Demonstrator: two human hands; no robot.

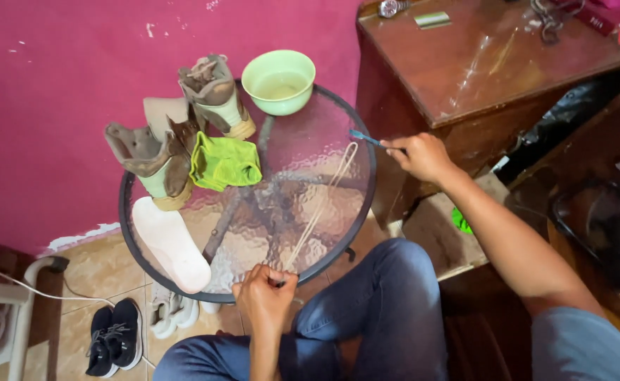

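Now | left hand (264,295) pinching long cream shoelace (318,208) | right hand (421,155) gripping blue toothbrush (365,137) | risk: lace sliding off round glass table (356,233).

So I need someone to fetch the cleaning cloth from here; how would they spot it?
Find the round glass-topped table against the pink wall. Near its far left side, beside two worn tan boots, lies a crumpled lime-green cloth. It is the only soft, bright green thing lying flat there; the pale green bowl behind it is rigid and round.
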